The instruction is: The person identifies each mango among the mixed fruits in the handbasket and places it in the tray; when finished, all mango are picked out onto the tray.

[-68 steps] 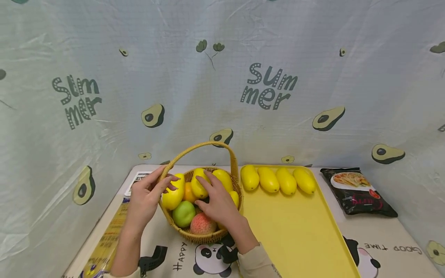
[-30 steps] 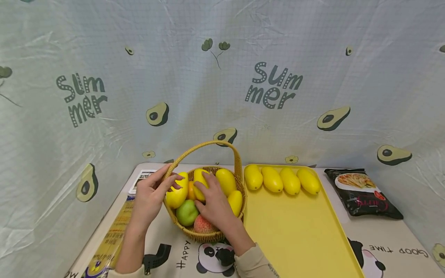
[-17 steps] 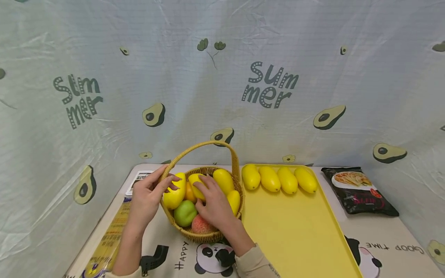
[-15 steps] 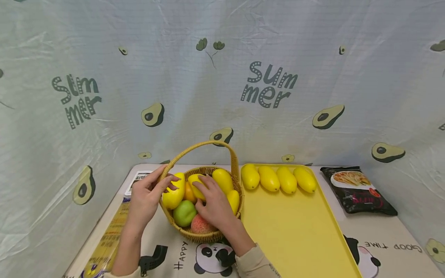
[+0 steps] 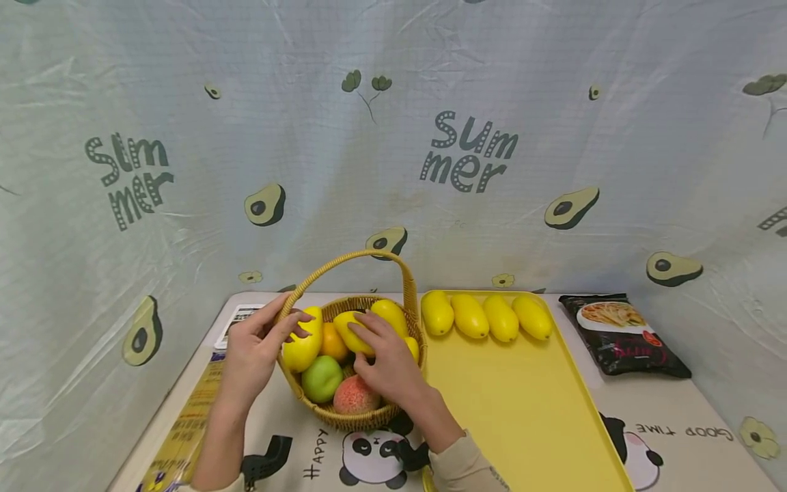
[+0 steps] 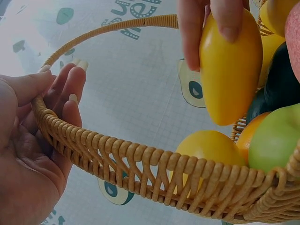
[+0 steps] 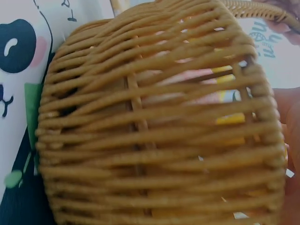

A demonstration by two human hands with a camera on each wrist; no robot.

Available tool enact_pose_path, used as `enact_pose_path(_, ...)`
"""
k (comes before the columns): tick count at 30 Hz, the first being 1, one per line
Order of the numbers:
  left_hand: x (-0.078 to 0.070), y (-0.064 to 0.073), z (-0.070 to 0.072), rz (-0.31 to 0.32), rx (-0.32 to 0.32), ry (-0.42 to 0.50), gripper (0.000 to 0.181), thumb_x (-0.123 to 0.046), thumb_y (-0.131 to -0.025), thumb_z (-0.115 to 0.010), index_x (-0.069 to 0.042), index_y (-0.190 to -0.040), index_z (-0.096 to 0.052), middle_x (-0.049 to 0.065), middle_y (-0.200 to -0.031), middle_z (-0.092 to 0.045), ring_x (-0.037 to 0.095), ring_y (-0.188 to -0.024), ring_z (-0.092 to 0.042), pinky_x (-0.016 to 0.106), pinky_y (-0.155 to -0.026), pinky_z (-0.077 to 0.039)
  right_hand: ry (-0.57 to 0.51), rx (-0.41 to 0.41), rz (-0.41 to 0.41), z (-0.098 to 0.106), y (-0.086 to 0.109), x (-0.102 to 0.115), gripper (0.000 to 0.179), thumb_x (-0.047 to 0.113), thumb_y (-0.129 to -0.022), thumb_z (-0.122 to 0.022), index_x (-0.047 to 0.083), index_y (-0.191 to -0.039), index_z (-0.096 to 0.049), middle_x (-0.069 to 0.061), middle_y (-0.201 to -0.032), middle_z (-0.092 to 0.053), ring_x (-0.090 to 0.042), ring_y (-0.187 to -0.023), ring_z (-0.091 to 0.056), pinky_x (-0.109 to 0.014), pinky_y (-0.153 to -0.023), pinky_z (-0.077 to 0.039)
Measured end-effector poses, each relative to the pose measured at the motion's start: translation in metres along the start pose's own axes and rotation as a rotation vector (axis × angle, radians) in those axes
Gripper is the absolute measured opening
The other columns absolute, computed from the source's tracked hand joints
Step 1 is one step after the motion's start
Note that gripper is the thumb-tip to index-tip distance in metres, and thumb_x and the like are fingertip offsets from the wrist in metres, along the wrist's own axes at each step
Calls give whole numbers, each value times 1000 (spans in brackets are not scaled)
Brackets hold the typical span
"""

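Note:
A wicker basket (image 5: 363,422) of fruit stands on the table, its tall handle arching overhead. My left hand (image 5: 252,355) holds the handle's left base at the rim; in the left wrist view its thumb and fingers curl round that edge. My right hand (image 5: 393,362) reaches into the basket, fingers and thumb gripping a yellow mango (image 5: 347,331). Around it lie another large mango (image 5: 304,348), an orange (image 5: 333,343), a green apple (image 5: 322,379) and a peach (image 5: 355,396). A dark green fruit (image 6: 283,77) shows in the left wrist view. Basket weave fills most of the right wrist view.
Right of the basket lies a yellow tray (image 5: 504,403) with several mangoes (image 5: 501,318) lined along its back edge. Beyond it sits a black food packet (image 5: 627,338). A yellow packet (image 5: 190,424) lies at the left edge. A patterned curtain (image 5: 393,171) hangs behind.
My right hand has shifted slightly right with the mango, which lies more slantwise, uncovering more of the peach. The left hand keeps its hold on the basket. The head view drifts slightly.

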State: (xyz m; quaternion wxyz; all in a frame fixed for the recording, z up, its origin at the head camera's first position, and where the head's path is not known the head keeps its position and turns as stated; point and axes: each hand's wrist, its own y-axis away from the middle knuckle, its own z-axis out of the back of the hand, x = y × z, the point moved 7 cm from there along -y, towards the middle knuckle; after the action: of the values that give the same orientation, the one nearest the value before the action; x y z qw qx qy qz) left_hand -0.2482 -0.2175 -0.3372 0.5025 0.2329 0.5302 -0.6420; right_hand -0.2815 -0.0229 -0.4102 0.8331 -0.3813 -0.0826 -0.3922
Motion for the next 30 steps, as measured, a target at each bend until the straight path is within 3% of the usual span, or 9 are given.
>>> enact_pose_path(5,-1,0,0,0,3,-19,38,-23,-100,-61,-17,-137,-60,13,-101,-74,14,-78,-69,25,-71,-56,-21,-7,34,6,4,-1,49,10,-87,-67,14,-135,-63,-1,-144,-57,-19,-140,-48,-35,-113,-43)
enact_pose_path(11,0,0,-1,6,19,-20,38,-24,-100,-60,-18,-138,-60,4,-99,-75,14,-79,-69,25,-73,-57,-22,-51,79,19,10,1,50,6,-84,-70,12,-133,-64,-2,-141,-59,-20,-137,-51,-36,-111,-45)
enact_pose_path(15,0,0,0,3,13,-22,38,-24,-99,-61,-18,-137,-60,5,-98,-75,15,-78,-69,25,-71,-57,-5,-61,94,26,16,0,50,6,-82,-71,11,-131,-65,-3,-140,-60,-22,-136,-52,-38,-111,-45)
enact_pose_path(21,-1,-1,0,-7,10,-38,38,-24,-99,-61,-18,-137,-61,8,-100,-75,13,-79,-68,24,-70,-56,-3,-68,64,40,28,-11,51,6,-80,-75,11,-130,-66,-2,-140,-60,-21,-135,-53,-38,-109,-47)
enact_pose_path(30,-1,0,0,-6,6,-32,38,-22,-99,-61,-19,-138,-60,-5,-97,-75,14,-78,-69,24,-69,-55,-6,-84,34,64,46,-24,49,6,-81,-73,10,-130,-66,-3,-140,-61,-24,-136,-53,-40,-109,-46)
